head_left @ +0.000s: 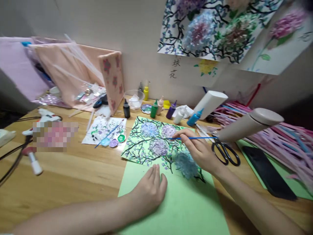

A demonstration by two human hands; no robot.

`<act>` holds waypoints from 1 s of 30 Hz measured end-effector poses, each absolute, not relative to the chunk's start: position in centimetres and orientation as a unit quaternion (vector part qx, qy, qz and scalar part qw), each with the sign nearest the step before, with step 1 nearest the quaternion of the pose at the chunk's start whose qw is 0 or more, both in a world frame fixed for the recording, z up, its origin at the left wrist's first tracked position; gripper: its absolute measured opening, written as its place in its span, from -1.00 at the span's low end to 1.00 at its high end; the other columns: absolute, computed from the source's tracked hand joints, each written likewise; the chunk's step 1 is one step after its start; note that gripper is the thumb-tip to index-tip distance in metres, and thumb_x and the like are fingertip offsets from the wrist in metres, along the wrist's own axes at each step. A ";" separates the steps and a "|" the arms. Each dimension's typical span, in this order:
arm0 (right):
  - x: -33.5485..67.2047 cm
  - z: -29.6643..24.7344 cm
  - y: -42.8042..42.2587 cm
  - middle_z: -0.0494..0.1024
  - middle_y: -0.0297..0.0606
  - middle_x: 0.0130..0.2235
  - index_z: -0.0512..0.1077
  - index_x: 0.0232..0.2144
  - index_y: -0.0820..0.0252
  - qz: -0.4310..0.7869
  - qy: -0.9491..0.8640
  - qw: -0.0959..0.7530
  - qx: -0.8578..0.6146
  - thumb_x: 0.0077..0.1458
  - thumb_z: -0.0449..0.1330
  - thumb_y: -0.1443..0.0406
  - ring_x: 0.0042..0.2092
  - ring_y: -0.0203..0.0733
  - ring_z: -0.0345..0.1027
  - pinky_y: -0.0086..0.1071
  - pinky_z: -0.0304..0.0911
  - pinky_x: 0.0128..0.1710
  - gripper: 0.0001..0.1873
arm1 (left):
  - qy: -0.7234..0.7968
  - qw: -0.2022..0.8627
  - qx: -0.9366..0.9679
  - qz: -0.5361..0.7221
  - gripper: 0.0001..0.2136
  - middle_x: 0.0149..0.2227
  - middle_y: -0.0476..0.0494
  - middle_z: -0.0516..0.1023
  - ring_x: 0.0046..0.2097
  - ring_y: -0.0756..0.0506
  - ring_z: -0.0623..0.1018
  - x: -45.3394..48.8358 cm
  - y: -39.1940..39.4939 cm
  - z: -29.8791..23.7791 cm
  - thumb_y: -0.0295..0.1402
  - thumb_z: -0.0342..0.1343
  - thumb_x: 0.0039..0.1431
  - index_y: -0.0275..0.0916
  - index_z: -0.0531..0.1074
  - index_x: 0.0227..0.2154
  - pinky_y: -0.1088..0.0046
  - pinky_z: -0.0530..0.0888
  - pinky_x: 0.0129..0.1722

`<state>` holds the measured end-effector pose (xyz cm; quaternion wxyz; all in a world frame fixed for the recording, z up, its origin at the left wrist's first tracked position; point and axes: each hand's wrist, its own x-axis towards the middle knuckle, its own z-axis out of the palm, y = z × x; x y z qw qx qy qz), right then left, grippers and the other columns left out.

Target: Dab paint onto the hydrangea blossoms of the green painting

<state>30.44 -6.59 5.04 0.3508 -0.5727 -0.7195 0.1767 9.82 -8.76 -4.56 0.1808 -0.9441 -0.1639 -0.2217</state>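
My right hand (199, 148) is closed in a pinch on a thin blue paintbrush (193, 138), its tip over the flower painting (151, 140), a green sheet with dark branches and purple and blue blossoms. My left hand (150, 187) lies flat with fingers together on a plain green paper sheet (181, 209) just below the painting, holding nothing. A fluffy blue flower (186, 164) sits at the painting's lower right, next to my right wrist.
Small paint bottles (154, 109) line the back of the wooden table (73, 176). A paint-stained paper palette (105, 130) lies left of the painting. Black scissors (226, 153), a beige cylinder (246, 127), a black phone (267, 171), pink sticks (288, 140), a glue gun (46, 117) surround.
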 end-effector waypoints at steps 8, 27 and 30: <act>20.0 5.3 -0.6 0.46 -0.22 -0.25 0.34 -0.25 0.15 0.223 -0.840 0.257 -0.422 0.22 -0.09 0.30 -0.18 -0.18 0.28 -0.30 0.17 -0.17 -0.79 | -0.161 0.190 -0.948 -0.200 -0.80 -0.38 -0.40 0.51 -0.32 -0.16 0.52 9.7 -8.8 -3.7 -0.57 -0.15 0.04 -0.47 0.35 -0.33 0.20 0.36 -0.16; 20.3 5.2 -0.2 0.45 -0.24 -0.24 0.35 -0.26 0.12 0.216 -0.820 0.310 -0.429 0.23 -0.09 0.28 -0.17 -0.19 0.28 -0.30 0.17 -0.17 -0.78 | -0.159 0.189 -0.951 -0.185 -0.79 -0.35 -0.42 0.52 -0.33 -0.15 0.52 9.3 -8.7 -3.7 -0.56 -0.16 0.06 -0.48 0.35 -0.31 0.21 0.36 -0.15; 24.3 5.8 -2.2 0.45 -0.27 -0.25 0.36 -0.24 0.11 0.186 -0.775 0.357 -0.487 0.23 -0.09 0.26 -0.19 -0.21 0.29 -0.32 0.16 -0.17 -0.77 | -0.170 0.193 -0.950 -0.177 -0.75 -0.20 -0.55 0.48 -0.13 -0.23 0.50 9.3 -8.8 -3.8 -0.54 -0.18 0.07 -0.52 0.33 -0.24 0.16 0.29 -0.03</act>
